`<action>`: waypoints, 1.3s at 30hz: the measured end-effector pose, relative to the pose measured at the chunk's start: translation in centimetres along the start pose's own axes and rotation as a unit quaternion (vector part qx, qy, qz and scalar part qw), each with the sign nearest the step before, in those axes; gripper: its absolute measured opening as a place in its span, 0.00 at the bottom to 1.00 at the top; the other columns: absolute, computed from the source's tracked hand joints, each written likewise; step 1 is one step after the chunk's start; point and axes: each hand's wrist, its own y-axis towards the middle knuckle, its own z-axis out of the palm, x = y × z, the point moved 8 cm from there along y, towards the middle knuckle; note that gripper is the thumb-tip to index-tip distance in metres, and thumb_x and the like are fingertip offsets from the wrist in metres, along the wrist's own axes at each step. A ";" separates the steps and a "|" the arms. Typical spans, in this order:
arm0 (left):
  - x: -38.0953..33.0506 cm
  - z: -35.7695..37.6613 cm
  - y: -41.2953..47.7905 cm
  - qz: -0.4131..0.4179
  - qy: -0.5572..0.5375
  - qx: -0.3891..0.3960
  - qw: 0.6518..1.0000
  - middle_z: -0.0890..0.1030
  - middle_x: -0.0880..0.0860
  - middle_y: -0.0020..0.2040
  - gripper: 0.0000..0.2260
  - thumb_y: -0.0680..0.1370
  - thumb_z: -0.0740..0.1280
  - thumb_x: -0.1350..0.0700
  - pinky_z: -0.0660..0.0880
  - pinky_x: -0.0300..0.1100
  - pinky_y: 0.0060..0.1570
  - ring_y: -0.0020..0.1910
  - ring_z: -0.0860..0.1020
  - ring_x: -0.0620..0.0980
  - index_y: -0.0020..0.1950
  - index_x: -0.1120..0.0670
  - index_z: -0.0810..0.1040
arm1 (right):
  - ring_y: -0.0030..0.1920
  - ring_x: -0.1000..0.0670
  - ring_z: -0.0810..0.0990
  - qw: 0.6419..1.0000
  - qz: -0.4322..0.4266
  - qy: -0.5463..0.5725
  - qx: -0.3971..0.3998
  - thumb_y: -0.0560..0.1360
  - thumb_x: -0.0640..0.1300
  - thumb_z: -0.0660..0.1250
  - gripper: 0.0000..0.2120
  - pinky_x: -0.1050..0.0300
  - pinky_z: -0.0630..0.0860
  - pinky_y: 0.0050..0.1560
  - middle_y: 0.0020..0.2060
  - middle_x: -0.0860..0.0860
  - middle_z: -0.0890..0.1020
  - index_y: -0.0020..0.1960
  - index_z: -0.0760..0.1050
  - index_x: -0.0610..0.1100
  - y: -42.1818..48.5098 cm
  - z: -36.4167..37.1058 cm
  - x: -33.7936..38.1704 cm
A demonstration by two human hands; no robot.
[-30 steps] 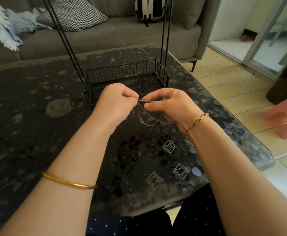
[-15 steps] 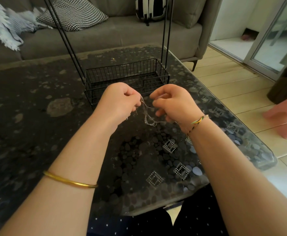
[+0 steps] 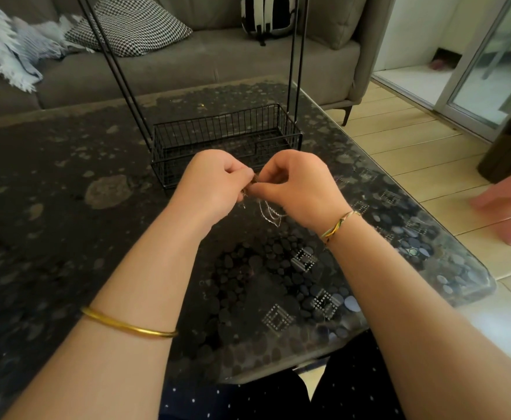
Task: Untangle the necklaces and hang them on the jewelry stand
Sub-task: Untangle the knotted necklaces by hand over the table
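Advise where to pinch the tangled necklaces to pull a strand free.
Probably pinch a single strand of the necklaces where the loose loops hang, coming from below. The left hand and right hand pinch the knot between them, covering it from above and both sides; only the dangling loops are exposed.

Wears a thin gold bangle (image 3: 128,325) on the forearm behind the left hand (image 3: 214,180), a braided yellow-green thread bracelet (image 3: 337,225) at the right hand (image 3: 296,184) wrist, and dark navy fabric (image 3: 239,401) dotted with tiny white specks.
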 end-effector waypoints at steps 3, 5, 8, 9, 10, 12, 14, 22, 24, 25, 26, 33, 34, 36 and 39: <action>-0.1 0.0 0.1 0.011 0.001 0.005 1.000 0.81 0.51 0.39 0.10 0.79 0.62 0.57 0.74 0.41 0.38 0.33 0.74 0.43 0.42 0.55 0.81 | 0.31 0.57 0.73 1.000 0.003 0.016 -0.003 0.70 0.45 0.71 0.06 0.61 0.71 0.35 0.31 0.53 0.78 0.37 0.77 0.45 0.0 -0.3 -0.1; -0.1 0.0 0.1 0.014 -0.004 0.015 1.000 0.81 0.47 0.38 0.10 0.79 0.62 0.57 0.72 0.36 0.34 0.32 0.74 0.41 0.42 0.52 0.80 | 0.30 0.58 0.71 0.999 0.012 0.039 -0.010 0.71 0.44 0.70 0.04 0.63 0.68 0.34 0.29 0.55 0.75 0.38 0.78 0.45 0.1 -0.7 -0.3; 0.0 0.3 0.1 0.016 -0.001 0.026 1.000 0.81 0.45 0.39 0.08 0.80 0.62 0.57 0.71 0.36 0.34 0.33 0.74 0.40 0.45 0.51 0.79 | 0.30 0.58 0.70 0.998 0.030 0.058 -0.014 0.73 0.43 0.68 0.05 0.62 0.68 0.36 0.28 0.56 0.74 0.40 0.79 0.42 0.0 -1.0 -0.7; 0.0 0.5 0.1 0.013 0.001 0.029 1.000 0.81 0.45 0.39 0.07 0.80 0.61 0.58 0.71 0.35 0.34 0.33 0.74 0.40 0.47 0.51 0.79 | 0.30 0.58 0.70 0.998 0.036 0.057 -0.015 0.73 0.42 0.67 0.06 0.61 0.69 0.36 0.28 0.55 0.74 0.41 0.79 0.40 0.1 -1.0 -0.9; 0.1 0.5 0.1 0.009 0.003 0.030 0.999 0.81 0.45 0.40 0.07 0.80 0.61 0.59 0.71 0.35 0.34 0.33 0.74 0.40 0.49 0.51 0.78 | 0.31 0.57 0.71 0.997 0.044 0.056 -0.016 0.74 0.42 0.65 0.07 0.60 0.70 0.37 0.29 0.54 0.75 0.41 0.79 0.39 0.1 -1.0 -1.1; 0.3 0.6 0.2 0.002 0.004 0.032 0.999 0.81 0.46 0.41 0.08 0.80 0.60 0.60 0.71 0.34 0.33 0.33 0.75 0.40 0.50 0.51 0.78 | 0.32 0.57 0.72 0.996 0.060 0.065 -0.017 0.75 0.40 0.63 0.07 0.61 0.70 0.36 0.32 0.52 0.78 0.41 0.77 0.39 0.2 -1.1 -1.4; 0.4 0.5 0.2 -0.003 -0.001 0.034 0.999 0.81 0.46 0.41 0.09 0.80 0.60 0.61 0.71 0.34 0.33 0.33 0.75 0.40 0.49 0.52 0.79 | 0.31 0.57 0.73 0.994 0.075 0.080 -0.006 0.76 0.39 0.61 0.07 0.64 0.70 0.34 0.34 0.51 0.80 0.41 0.76 0.41 0.2 -0.9 -1.7; 0.2 0.5 0.5 0.002 -0.009 0.028 1.000 0.79 0.47 0.38 0.11 0.80 0.57 0.62 0.73 0.36 0.33 0.32 0.73 0.42 0.46 0.50 0.76 | 0.35 0.53 0.75 0.984 0.073 0.144 0.077 0.68 0.32 0.69 0.07 0.60 0.74 0.39 0.36 0.48 0.79 0.43 0.77 0.42 -0.2 0.7 -0.9; 0.2 0.5 0.5 0.006 -0.009 0.024 1.000 0.79 0.48 0.37 0.12 0.80 0.56 0.61 0.75 0.40 0.34 0.32 0.73 0.44 0.43 0.48 0.74 | 0.34 0.54 0.76 0.984 0.063 0.140 0.094 0.67 0.34 0.72 0.09 0.61 0.75 0.40 0.35 0.49 0.80 0.45 0.76 0.42 -0.4 1.0 -0.6; 0.1 0.6 0.6 0.008 -0.008 0.023 1.000 0.79 0.48 0.37 0.12 0.80 0.56 0.61 0.75 0.42 0.35 0.32 0.73 0.44 0.43 0.48 0.73 | 0.33 0.54 0.76 0.983 0.058 0.142 0.097 0.67 0.36 0.73 0.09 0.62 0.75 0.39 0.35 0.49 0.80 0.45 0.76 0.41 -0.5 1.0 -0.4; 0.1 0.6 0.6 0.007 -0.009 0.023 1.000 0.79 0.48 0.37 0.12 0.81 0.56 0.61 0.76 0.43 0.36 0.31 0.73 0.44 0.44 0.48 0.73 | 0.33 0.55 0.76 0.983 0.054 0.145 0.095 0.67 0.38 0.74 0.09 0.63 0.75 0.38 0.34 0.50 0.80 0.44 0.76 0.41 -0.5 1.0 -0.3; 0.4 0.5 0.7 -0.013 -0.016 0.016 1.000 0.77 0.49 0.38 0.10 0.81 0.55 0.61 0.73 0.38 0.33 0.33 0.72 0.43 0.51 0.53 0.75 | 0.29 0.59 0.72 0.992 0.032 0.103 0.065 0.72 0.40 0.70 0.02 0.70 0.70 0.32 0.31 0.52 0.78 0.42 0.79 0.41 -0.3 0.2 -0.2; 0.4 0.5 0.6 -0.015 -0.018 0.018 1.000 0.77 0.49 0.38 0.10 0.81 0.55 0.61 0.74 0.38 0.34 0.33 0.73 0.44 0.51 0.53 0.76 | 0.29 0.60 0.72 0.993 0.033 0.103 0.056 0.73 0.39 0.69 0.03 0.70 0.71 0.32 0.31 0.52 0.78 0.42 0.79 0.40 -0.2 0.1 -0.4; 0.4 0.5 0.6 -0.022 -0.022 0.028 0.999 0.77 0.48 0.39 0.10 0.81 0.56 0.59 0.74 0.38 0.36 0.33 0.73 0.44 0.49 0.52 0.77 | 0.32 0.56 0.74 0.993 0.040 0.105 0.039 0.74 0.40 0.67 0.06 0.65 0.73 0.35 0.33 0.50 0.79 0.42 0.79 0.38 -0.1 -0.2 -0.7; 0.5 0.6 0.4 -0.032 -0.023 0.046 0.998 0.77 0.47 0.40 0.07 0.80 0.60 0.55 0.76 0.41 0.41 0.35 0.74 0.44 0.46 0.51 0.77 | 0.34 0.53 0.74 0.989 0.065 0.126 0.030 0.75 0.40 0.66 0.07 0.68 0.70 0.31 0.35 0.46 0.80 0.43 0.79 0.37 -0.2 -0.3 -1.1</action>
